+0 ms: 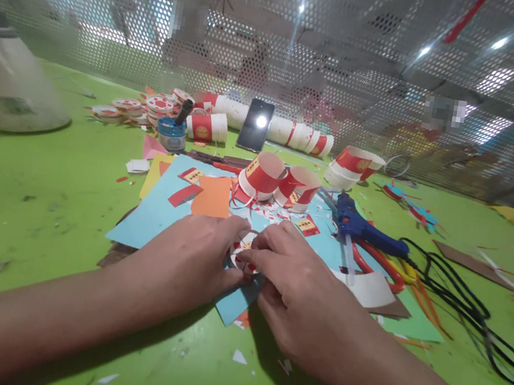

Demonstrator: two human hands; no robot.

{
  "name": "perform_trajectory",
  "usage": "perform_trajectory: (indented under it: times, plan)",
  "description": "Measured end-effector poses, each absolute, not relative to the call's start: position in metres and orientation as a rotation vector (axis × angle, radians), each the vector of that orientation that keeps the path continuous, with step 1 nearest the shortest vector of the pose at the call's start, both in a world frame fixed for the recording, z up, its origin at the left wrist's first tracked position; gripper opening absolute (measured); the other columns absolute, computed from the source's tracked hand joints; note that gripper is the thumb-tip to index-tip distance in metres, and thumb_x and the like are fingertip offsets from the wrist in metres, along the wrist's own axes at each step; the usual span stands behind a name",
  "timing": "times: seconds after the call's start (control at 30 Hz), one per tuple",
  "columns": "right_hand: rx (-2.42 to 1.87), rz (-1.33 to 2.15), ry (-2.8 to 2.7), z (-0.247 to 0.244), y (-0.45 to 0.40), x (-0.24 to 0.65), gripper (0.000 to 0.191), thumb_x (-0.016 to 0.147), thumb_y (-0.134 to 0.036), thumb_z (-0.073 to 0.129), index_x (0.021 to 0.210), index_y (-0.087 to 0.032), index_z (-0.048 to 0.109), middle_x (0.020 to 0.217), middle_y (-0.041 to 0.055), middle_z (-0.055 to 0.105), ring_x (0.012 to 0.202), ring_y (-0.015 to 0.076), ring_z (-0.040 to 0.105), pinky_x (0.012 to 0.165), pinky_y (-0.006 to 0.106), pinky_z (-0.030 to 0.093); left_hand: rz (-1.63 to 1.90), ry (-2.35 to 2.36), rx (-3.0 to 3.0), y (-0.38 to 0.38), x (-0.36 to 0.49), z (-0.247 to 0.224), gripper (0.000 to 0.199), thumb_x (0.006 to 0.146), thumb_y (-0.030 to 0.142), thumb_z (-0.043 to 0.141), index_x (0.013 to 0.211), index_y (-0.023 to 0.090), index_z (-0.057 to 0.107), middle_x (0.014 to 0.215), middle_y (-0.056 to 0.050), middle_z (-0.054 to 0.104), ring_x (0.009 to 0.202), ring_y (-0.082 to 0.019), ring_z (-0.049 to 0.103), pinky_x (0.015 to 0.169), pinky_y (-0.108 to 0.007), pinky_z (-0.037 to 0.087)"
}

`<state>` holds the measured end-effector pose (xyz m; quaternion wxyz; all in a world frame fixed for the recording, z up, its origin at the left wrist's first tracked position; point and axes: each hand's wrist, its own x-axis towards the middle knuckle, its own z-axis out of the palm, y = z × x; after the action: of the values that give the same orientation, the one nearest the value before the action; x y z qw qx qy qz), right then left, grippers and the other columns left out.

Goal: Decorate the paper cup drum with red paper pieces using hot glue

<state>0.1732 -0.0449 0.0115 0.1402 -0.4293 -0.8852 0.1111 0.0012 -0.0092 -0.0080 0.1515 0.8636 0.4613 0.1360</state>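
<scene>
Both my hands meet over the blue paper (pixel 160 216) around a small round white cup bottom (pixel 245 243) with red pieces on it. My left hand (pixel 193 257) grips its left rim between thumb and fingers. With bent fingers, my right hand (pixel 302 291) presses on its face and right side, hiding part of it. Just beyond stand two cut red-and-white paper cup pieces (pixel 262 177). An orange paper piece (pixel 212 196) and a red paper strip (pixel 185 195) lie near my left hand.
To the right lie a blue glue gun (pixel 363 226), its black cable (pixel 468 304) and red-handled scissors (pixel 385 265). Behind are a phone (pixel 254 126), stacked paper cups (pixel 295 135), a blue jar (pixel 171 133) and decorated discs (pixel 158 104). A white container (pixel 12 75) stands left.
</scene>
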Motion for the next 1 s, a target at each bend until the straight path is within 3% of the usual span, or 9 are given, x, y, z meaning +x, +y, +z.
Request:
perform_trajectory:
  times: [0.47,1.0]
  plan:
    - [-1.238,0.384,-2.534,0.011,-0.0426,0.1719,0.026,0.081,0.001,0.042,0.087,-0.012,0.064,0.092,0.0093,0.054,0.089,0.0236,0.045,0.073,0.039,0.043,0.387,1.332,2.483,-0.0088,0.0024,-0.007,0.008,0.08,0.024,0.053,0.085,0.019,0.052,0.066,0.0,0.055,0.056,-0.015,0.05,0.053,-0.027,0.029]
    - [-1.285,0.456,-2.468,0.0091,-0.0432,0.1722,0.028,0.08,0.002,0.045,0.092,-0.013,0.065,0.096,0.0096,0.055,0.092,0.0241,0.046,0.076,0.039,0.044,0.424,1.347,2.493,-0.0113,0.0024,-0.0079,0.01,0.078,0.022,0.058,0.086,0.018,0.053,0.065,0.003,0.054,0.056,-0.014,0.049,0.053,-0.026,0.03]
